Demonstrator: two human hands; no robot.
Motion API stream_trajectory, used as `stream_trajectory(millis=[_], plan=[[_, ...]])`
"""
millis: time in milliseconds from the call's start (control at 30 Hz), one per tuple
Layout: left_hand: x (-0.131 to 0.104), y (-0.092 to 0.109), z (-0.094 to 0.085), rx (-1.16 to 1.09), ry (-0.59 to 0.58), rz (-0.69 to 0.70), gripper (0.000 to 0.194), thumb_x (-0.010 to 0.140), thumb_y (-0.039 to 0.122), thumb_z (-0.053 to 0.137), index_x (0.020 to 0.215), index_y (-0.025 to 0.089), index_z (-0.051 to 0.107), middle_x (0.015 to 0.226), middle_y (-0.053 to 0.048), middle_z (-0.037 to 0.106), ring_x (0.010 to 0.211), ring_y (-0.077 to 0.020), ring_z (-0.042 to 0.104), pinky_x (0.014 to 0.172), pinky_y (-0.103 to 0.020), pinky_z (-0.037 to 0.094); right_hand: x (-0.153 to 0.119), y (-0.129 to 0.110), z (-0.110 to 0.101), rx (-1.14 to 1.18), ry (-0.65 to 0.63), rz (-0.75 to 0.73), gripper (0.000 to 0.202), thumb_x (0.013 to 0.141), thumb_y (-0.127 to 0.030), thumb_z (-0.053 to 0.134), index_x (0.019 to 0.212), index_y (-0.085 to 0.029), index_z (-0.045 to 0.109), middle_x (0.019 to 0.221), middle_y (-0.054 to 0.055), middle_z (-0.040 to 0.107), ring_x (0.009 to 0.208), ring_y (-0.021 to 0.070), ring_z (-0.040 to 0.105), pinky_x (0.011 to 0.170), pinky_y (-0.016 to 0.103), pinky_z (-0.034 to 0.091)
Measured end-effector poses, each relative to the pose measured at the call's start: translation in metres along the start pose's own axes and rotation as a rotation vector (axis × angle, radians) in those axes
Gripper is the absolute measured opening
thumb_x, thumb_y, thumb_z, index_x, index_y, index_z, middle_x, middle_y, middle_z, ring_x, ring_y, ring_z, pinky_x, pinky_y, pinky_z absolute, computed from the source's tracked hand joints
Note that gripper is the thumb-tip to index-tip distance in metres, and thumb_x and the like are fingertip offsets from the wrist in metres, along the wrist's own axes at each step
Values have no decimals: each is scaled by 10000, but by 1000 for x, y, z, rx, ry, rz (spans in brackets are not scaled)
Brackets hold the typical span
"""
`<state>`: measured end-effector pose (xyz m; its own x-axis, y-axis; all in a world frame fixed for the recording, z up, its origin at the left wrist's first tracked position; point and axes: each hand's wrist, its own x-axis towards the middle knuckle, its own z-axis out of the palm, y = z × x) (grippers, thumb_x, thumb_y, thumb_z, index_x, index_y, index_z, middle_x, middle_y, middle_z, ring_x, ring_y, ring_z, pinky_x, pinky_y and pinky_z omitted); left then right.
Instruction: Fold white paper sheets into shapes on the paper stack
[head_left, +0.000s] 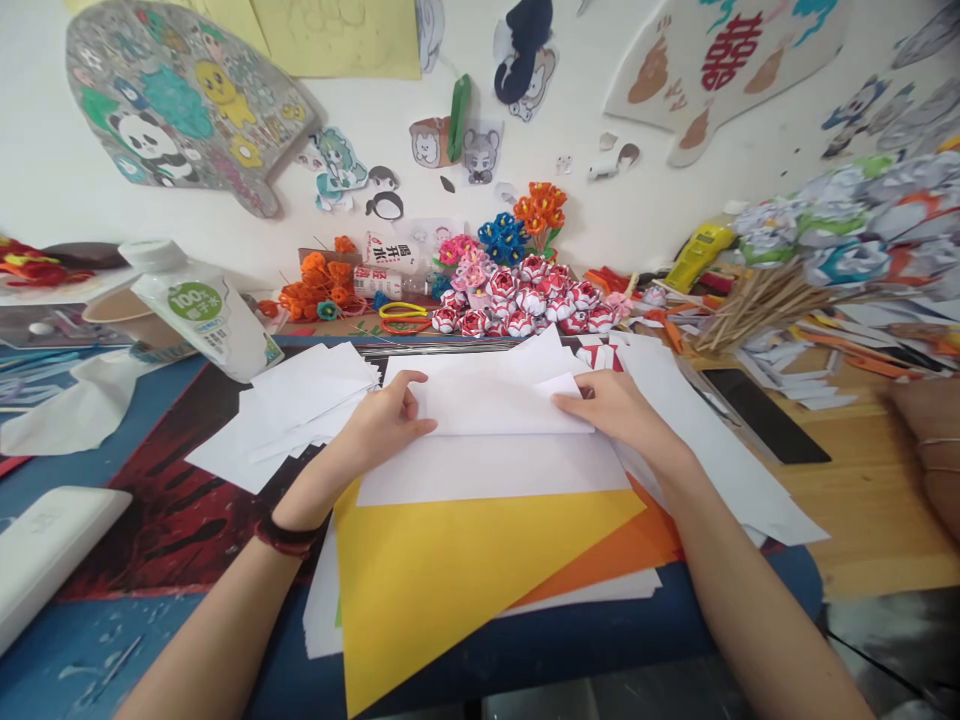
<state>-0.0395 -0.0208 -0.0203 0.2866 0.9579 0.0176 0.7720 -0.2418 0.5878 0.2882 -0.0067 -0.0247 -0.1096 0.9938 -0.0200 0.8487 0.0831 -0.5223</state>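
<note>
A white sheet of paper [495,395] spans the space between my two hands, its near edge doubled back in a fold. My left hand [390,412] pinches its left end, thumb below and fingers curled above. At the other end, my right hand [619,408] grips the paper near a small raised corner. Beneath lies another white expanse of paper [487,470], and I cannot tell whether it belongs to the same sheet. Under that are a yellow sheet [450,570] and an orange sheet [600,555], with more white paper below.
Loose white sheets [300,390] lie left, with a white bottle [206,310] behind. Paper flowers [525,300] line the wall. At right are a white stack [697,440], a dark phone-like slab [765,415] and another person's arm [934,450]. A white case [56,550] sits front left.
</note>
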Motion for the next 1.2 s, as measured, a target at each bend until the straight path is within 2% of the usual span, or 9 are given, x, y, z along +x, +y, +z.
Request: stream_trajectory(millis=[200,400,700,900,967,1100,1133,1200], plan=[[0,0,1,62,3,6,485,751,378,619,1184,210,478,728,44,556,655,-166,565,642,-287,407,-1,-2,-2,-34,12,30,334,757,-449,577,565,-186,502,593,4,550,623,161,511,549,265,273],[0,0,3,96,-26,-10,544,766,390,603,1249,200,439,760,29,548,686,-188,577,670,-303,408,-2,-1,-2,11,-10,27,322,757,-451,584,587,-181,542,605,4,562,610,153,496,537,266,255],[2,-3,5,145,-44,-36,559,800,370,604,1296,190,420,775,30,533,720,-191,576,685,-305,408,-1,0,-2,-36,-5,5,361,785,-433,578,562,-189,432,565,-21,488,587,129,457,546,264,238],[1,-1,3,215,-39,-33,543,835,356,616,1319,200,424,821,14,587,753,-204,608,714,-326,440,-1,0,-2,-28,-11,-6,340,785,-418,582,564,-185,470,562,-11,507,590,136,463,548,268,238],[-3,6,1,311,11,21,535,846,348,625,1326,204,436,939,-29,629,834,-231,626,762,-363,458,-1,-1,-2,-26,-18,-6,329,790,-415,580,576,-183,486,569,-11,519,591,137,469,551,267,241],[-16,33,5,640,258,252,450,901,211,560,1345,202,484,1311,-152,568,1161,-336,548,905,-479,437,0,-1,-1,-58,-4,-10,330,789,-410,589,574,-185,479,554,-14,506,580,136,463,555,263,242],[-20,40,9,697,280,330,449,921,150,502,1366,209,479,1367,-152,546,1205,-332,529,955,-502,411,0,-1,-1,-69,-1,-7,331,789,-410,590,573,-186,478,552,-13,507,581,137,466,555,263,244],[-25,51,20,735,213,500,469,943,80,417,1387,217,480,1430,-117,523,1281,-292,497,1030,-489,382,0,-1,-1,-77,1,1,328,792,-410,587,578,-186,481,564,-8,527,592,140,481,556,260,251]])
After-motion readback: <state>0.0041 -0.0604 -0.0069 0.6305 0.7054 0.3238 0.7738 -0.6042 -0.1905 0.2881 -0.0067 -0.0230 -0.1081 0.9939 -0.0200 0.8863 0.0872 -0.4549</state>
